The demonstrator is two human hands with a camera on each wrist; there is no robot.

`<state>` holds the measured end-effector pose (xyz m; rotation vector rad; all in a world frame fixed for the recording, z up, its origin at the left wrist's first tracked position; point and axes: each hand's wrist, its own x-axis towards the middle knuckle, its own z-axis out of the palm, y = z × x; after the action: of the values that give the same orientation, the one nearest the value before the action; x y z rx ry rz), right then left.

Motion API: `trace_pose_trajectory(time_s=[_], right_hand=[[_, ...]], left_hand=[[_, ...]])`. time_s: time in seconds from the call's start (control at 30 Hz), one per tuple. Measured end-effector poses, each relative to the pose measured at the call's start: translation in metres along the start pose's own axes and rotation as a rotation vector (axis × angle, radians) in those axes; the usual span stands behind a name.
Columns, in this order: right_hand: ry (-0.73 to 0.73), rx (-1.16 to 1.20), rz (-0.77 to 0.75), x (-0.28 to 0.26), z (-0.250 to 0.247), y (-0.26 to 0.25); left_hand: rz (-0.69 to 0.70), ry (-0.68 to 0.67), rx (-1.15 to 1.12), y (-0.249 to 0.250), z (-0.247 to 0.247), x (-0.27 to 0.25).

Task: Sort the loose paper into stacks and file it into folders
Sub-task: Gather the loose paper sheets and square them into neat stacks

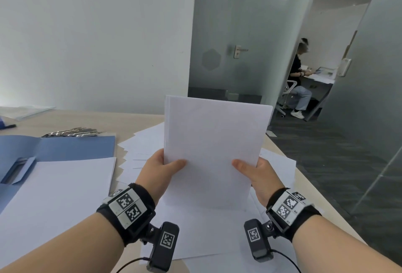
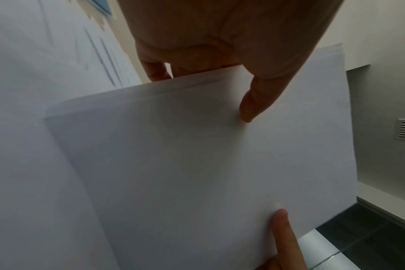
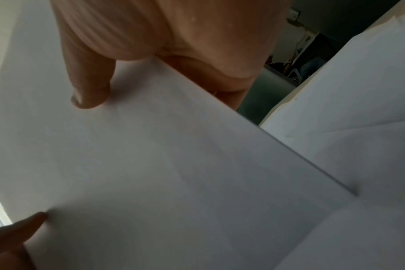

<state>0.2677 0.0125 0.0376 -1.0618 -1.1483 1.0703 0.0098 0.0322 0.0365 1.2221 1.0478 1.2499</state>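
Note:
A stack of white paper (image 1: 214,142) stands upright on its lower edge above the loose sheets (image 1: 143,142) on the table. My left hand (image 1: 161,168) grips its left side with the thumb on the front face, and my right hand (image 1: 254,172) grips its right side the same way. In the left wrist view the stack (image 2: 197,164) fills the frame, with my left hand (image 2: 220,73) at its edge. The right wrist view shows the paper stack (image 3: 150,164) under my right hand (image 3: 118,82). An open blue folder (image 1: 65,148) lies at the left with a white sheet pile (image 1: 54,190) on it.
The wooden table (image 1: 309,188) ends at the right, with dark floor beyond it. Metal clips (image 1: 71,132) lie behind the folder. A clear sleeve (image 1: 24,110) rests at the far left. A frosted glass door (image 1: 237,50) stands behind, and a person (image 1: 301,77) sits at a far desk.

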Motion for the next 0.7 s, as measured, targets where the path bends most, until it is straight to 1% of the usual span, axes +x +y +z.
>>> trace_pose_trajectory(time_s=[0.2,0.33,0.4,0.47,0.53,0.63,0.7], right_hand=[[0.01,0.089,0.015,0.0,0.007,0.0],[0.013,0.008,0.067,-0.003,0.004,0.011],[0.021,-0.034,0.12,-0.002,0.006,0.012],[0.008,-0.064,0.156,0.001,0.017,0.006],[-0.053,-0.12,0.183,0.004,0.035,0.001],[-0.163,-0.224,0.21,0.006,0.073,0.001],[-0.219,-0.25,0.239,0.009,0.103,0.008]], left_hand=[[-0.077,-0.034,0.008,-0.002,0.01,-0.002],[-0.129,-0.029,0.086,-0.012,0.005,-0.008],[-0.135,-0.012,0.112,-0.011,-0.001,-0.011],[-0.132,0.025,0.127,-0.005,-0.014,-0.014],[-0.134,0.076,0.13,0.002,-0.032,-0.015],[-0.149,0.16,0.162,0.012,-0.071,-0.019],[-0.188,0.227,0.21,0.014,-0.102,-0.024]])
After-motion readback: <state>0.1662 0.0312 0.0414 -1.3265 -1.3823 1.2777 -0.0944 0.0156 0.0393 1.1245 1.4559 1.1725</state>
